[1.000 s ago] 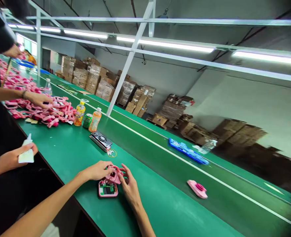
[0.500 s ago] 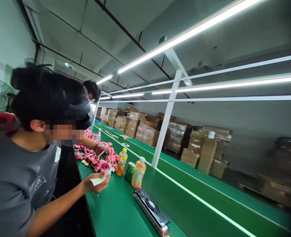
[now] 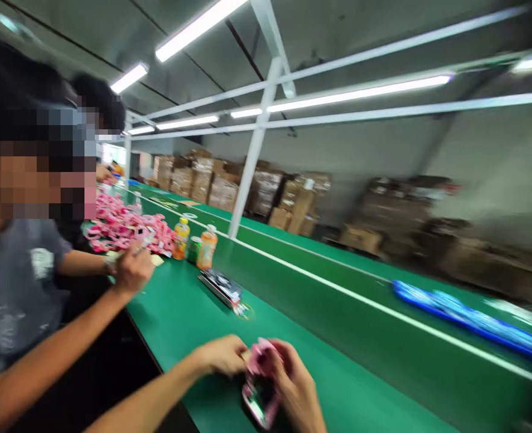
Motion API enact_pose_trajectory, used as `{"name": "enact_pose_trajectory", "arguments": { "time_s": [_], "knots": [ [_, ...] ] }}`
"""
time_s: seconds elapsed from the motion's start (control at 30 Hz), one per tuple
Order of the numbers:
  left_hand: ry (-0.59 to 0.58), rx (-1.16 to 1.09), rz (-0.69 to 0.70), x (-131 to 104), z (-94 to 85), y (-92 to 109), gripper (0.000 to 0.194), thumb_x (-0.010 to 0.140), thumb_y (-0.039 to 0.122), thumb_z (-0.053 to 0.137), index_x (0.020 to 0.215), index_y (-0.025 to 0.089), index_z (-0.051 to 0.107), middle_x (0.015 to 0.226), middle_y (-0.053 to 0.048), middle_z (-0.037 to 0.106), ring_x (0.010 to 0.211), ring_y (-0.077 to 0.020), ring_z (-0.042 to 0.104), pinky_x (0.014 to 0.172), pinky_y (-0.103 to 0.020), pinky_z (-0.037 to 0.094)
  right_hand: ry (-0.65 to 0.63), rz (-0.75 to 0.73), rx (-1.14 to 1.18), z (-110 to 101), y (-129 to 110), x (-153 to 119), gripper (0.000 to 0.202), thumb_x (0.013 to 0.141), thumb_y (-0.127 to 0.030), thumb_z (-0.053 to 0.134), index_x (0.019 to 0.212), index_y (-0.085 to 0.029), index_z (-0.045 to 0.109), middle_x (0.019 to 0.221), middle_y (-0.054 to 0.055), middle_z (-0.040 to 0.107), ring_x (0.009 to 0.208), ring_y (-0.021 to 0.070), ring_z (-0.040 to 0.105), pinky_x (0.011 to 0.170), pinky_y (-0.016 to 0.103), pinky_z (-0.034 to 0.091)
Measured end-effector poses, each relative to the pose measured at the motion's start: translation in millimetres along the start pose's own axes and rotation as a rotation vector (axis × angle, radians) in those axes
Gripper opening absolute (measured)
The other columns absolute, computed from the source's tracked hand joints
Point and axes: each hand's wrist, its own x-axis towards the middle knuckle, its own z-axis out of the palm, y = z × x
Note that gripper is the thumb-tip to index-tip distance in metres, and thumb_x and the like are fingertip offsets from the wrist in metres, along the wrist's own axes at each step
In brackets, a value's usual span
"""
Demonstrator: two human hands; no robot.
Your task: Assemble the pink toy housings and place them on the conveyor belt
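Low in the view, over the green table [image 3: 234, 328], my right hand [image 3: 297, 385] grips a pink plastic part [image 3: 262, 361] with a looped lower end. My left hand [image 3: 224, 355] is closed at the part's left side, its fingertips pinching something pale and small at its edge, too blurred to name. Farther up the table lies a black and silver device [image 3: 221, 287] with a thin cord at its near end. A heap of pink parts [image 3: 121, 222] lies at the left, where a co-worker's hand [image 3: 134, 267] holds a small pale piece.
Two orange drink bottles [image 3: 207, 248] [image 3: 181, 239] and a green can [image 3: 194, 249] stand beyond the device. A white post [image 3: 253, 153] rises from the table divider. Blue wrapped items [image 3: 468, 316] lie at the right. A co-worker leans in at the left.
The view has swung right and down. Both my hands and the pink part between them have come into view. The co-worker's raised hand has moved nearer the pink heap.
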Motion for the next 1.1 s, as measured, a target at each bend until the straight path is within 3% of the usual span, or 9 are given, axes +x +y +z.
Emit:
{"name": "enact_pose_trajectory", "arguments": {
  "time_s": [0.07,0.13,0.3,0.4,0.63,0.8,0.97,1.1],
  "knots": [
    [-0.027,-0.054,-0.075,15,44.5,-6,0.026,0.096,0.038,0.066,0.092,0.012,0.064,0.074,0.002,0.062,0.056,-0.0089,0.057,0.052,-0.021,0.050,-0.046,0.009,0.086,-1,-6,-5,0.060,0.083,-0.079,0.055,0.100,-0.022,0.067,0.098,0.010,0.076,0.086,0.0273,0.073,0.080,0.038,0.060],
    [0.003,-0.102,-0.123,21,63.6,-9,0.028,0.093,0.039,0.066,0.082,0.014,0.060,0.058,0.007,0.052,0.043,-0.0060,0.044,0.041,-0.018,0.038,-0.026,0.009,0.115,-1,-13,-4,0.057,0.083,-0.076,0.059,0.099,-0.021,0.065,0.098,0.011,0.076,0.088,0.0278,0.072,0.080,0.039,0.059],
    [0.181,-0.205,-0.174,12,59.4,-10,0.028,0.082,0.045,0.063,0.078,0.019,0.053,0.056,0.006,0.052,0.041,-0.0077,0.047,0.036,-0.018,0.036,-0.023,0.007,0.114,1,-19,-4,0.054,0.084,-0.071,0.062,0.102,-0.021,0.065,0.103,0.012,0.076,0.093,0.0271,0.071,0.083,0.038,0.057],
    [0.226,-0.241,-0.194,4,59.1,-8,0.028,0.079,0.045,0.062,0.075,0.020,0.050,0.054,0.005,0.053,0.040,-0.0092,0.049,0.035,-0.019,0.036,-0.063,0.011,0.119,0,-16,-5,0.053,0.084,-0.070,0.063,0.101,-0.020,0.065,0.096,0.010,0.075,0.085,0.0250,0.070,0.076,0.035,0.056],
    [0.158,-0.260,-0.181,1,56.8,4,0.032,0.077,0.049,0.063,0.070,0.019,0.053,0.052,0.004,0.054,0.038,-0.0081,0.047,0.034,-0.018,0.033,-0.104,0.008,0.097,-1,-10,-2,0.056,0.084,-0.076,0.059,0.092,-0.020,0.062,0.073,0.000,0.063,0.063,0.0157,0.055,0.060,0.027,0.044],
    [0.143,-0.276,-0.171,13,60.5,14,0.037,0.075,0.053,0.067,0.068,0.018,0.055,0.049,0.006,0.050,0.036,-0.0066,0.040,0.035,-0.019,0.027,-0.099,-0.002,0.083,5,-6,-4,0.064,0.084,-0.087,0.043,0.080,-0.023,0.050,0.059,-0.005,0.049,0.053,0.0130,0.042,0.051,0.025,0.035],
    [0.327,-0.336,-0.104,23,76.0,17,0.039,0.076,0.057,0.063,0.079,0.019,0.054,0.064,0.003,0.059,0.054,-0.0115,0.056,0.050,-0.021,0.043,-0.051,-0.006,0.046,8,-6,-7,0.069,0.084,-0.092,0.029,0.078,-0.025,0.045,0.061,-0.003,0.048,0.054,0.0139,0.042,0.050,0.025,0.035],
    [0.457,-0.352,-0.075,12,74.8,14,0.040,0.077,0.059,0.061,0.084,0.020,0.052,0.075,0.000,0.064,0.061,-0.0139,0.060,0.051,-0.023,0.044,-0.014,-0.006,-0.008,5,-4,-8,0.070,0.087,-0.090,0.022,0.078,-0.025,0.045,0.065,-0.002,0.050,0.058,0.0145,0.043,0.054,0.026,0.036]
  ]
}}
